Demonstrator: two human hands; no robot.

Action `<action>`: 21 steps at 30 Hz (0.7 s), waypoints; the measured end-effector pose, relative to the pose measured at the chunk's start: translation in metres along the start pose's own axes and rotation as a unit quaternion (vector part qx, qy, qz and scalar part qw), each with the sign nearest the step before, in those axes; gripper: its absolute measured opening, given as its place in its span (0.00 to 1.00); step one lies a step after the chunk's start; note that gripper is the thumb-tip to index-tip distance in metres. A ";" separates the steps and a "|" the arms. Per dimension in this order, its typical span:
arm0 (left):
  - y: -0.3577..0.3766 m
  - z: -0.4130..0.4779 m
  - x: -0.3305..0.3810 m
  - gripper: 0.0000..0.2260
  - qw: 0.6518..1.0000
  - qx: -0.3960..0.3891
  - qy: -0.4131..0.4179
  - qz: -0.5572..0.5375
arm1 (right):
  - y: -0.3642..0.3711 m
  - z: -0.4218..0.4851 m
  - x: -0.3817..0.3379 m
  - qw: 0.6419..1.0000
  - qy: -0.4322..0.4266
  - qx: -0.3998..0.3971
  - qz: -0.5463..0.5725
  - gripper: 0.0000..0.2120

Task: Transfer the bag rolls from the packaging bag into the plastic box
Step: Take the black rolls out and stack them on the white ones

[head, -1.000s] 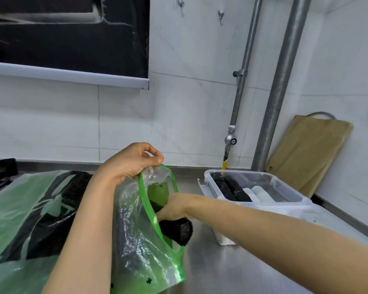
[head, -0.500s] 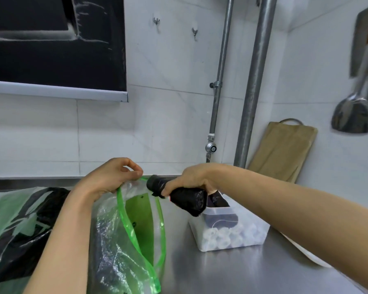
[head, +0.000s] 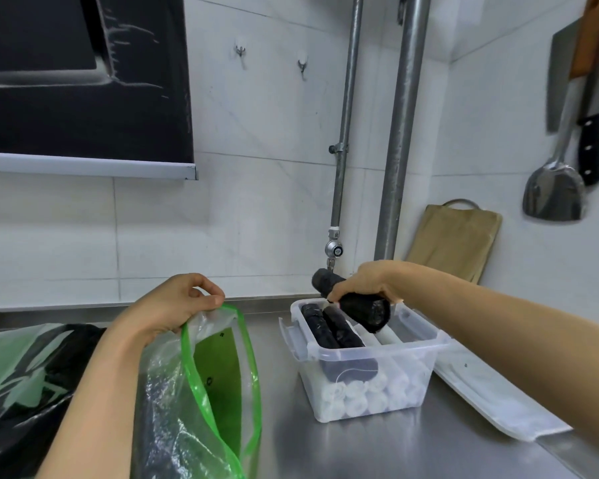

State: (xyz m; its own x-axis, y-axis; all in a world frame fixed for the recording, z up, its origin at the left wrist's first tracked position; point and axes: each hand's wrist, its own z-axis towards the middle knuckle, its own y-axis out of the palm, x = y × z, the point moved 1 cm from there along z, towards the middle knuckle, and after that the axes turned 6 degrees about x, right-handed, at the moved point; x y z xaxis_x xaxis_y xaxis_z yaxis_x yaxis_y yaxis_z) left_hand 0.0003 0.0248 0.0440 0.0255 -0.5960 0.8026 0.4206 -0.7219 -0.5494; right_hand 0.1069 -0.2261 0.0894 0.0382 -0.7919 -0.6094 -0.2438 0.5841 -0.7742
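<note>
My right hand grips a black bag roll and holds it just above the open clear plastic box on the steel counter. Inside the box lie two black rolls on top of several white rolls. My left hand pinches the rim of the clear packaging bag with the green edge and holds its mouth open, left of the box. Dark rolls show dimly through the bag's lower part.
The box's lid lies flat on the counter right of the box. A green and black plastic bag lies at the left. A wooden cutting board leans in the corner, by two pipes. Utensils hang on the right wall.
My right hand has pulled a black roll out of the packaging bag and carried it right, over the plastic box. My left hand keeps holding the bag's rim.
</note>
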 end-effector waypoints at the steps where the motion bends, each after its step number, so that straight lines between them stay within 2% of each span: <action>1: 0.000 0.000 0.000 0.06 1.000 -0.001 0.001 -0.001 | -0.002 0.003 0.005 1.000 0.007 0.006 -0.006 0.12; 9: 0.002 0.002 0.000 0.06 1.000 -0.001 0.003 0.018 | -0.006 0.021 0.033 0.997 0.017 0.067 -0.040 0.27; 16: 0.003 0.000 0.001 0.06 1.000 -0.001 0.003 0.020 | 0.002 0.031 0.045 0.991 0.015 0.108 -0.076 0.24; 21: 0.002 -0.001 0.001 0.06 1.000 0.000 0.004 0.017 | 0.014 0.036 0.049 0.992 0.022 0.105 -0.070 0.24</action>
State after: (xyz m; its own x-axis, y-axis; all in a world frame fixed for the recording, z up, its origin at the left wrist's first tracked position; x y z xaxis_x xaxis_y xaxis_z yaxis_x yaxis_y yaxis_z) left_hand 0.0005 0.0229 0.0433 0.0331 -0.6228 0.7817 0.4198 -0.7011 -0.5764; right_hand 0.1403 -0.2502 0.0424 0.0133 -0.8724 -0.4887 -0.0326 0.4881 -0.8722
